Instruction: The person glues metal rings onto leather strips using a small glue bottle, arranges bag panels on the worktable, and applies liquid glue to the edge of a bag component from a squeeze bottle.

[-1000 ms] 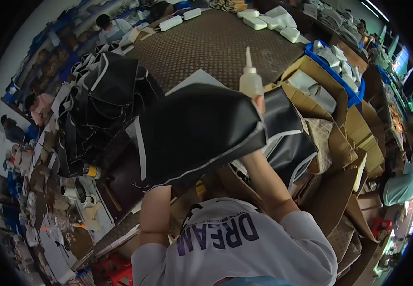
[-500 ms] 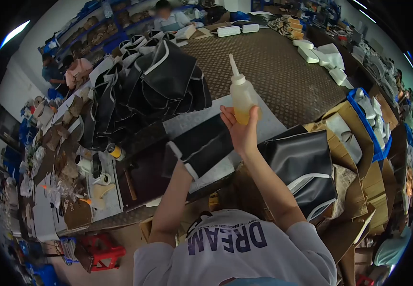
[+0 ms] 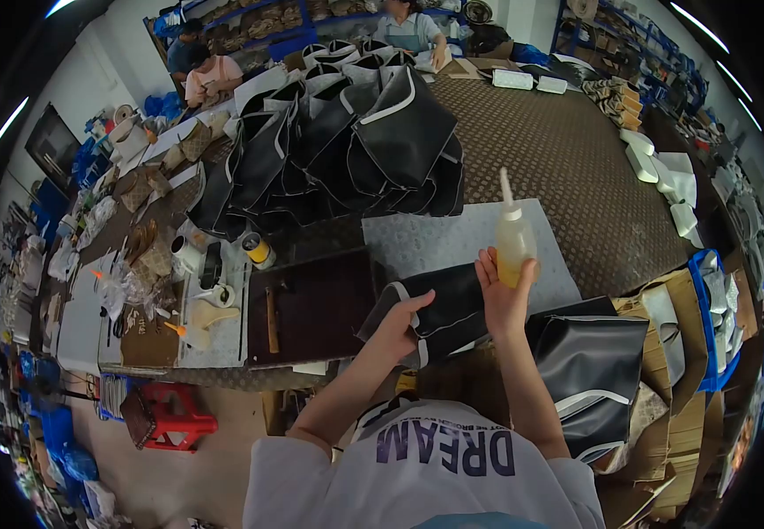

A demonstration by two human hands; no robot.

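Observation:
My right hand (image 3: 506,304) holds an upright squeeze bottle (image 3: 515,240) with a long pointed nozzle and yellowish liquid low inside. My left hand (image 3: 397,324) grips a black leather-like piece (image 3: 449,304) with pale edging at its left end; the thumb lies on top and the other fingers are mostly hidden. Under and behind the piece lies a grey sheet (image 3: 532,220). A large heap of black bag bodies (image 3: 338,159) with white edges stands beyond it. To the left, a hammer (image 3: 272,322) rests on a dark board (image 3: 325,291).
Left on the table are a yellow-labelled can (image 3: 257,250), a white mug (image 3: 185,254) and an orange-tipped bottle (image 3: 190,333). At right, more black bag pieces (image 3: 589,353) lie by cardboard boxes (image 3: 682,370) and a blue crate (image 3: 708,326). Co-workers sit at the far side.
The view has swung left, so the table's things appear further right. My left hand, partly hidden behind the black piece before, now shows its thumb over the edge. The bottle stays in my right hand.

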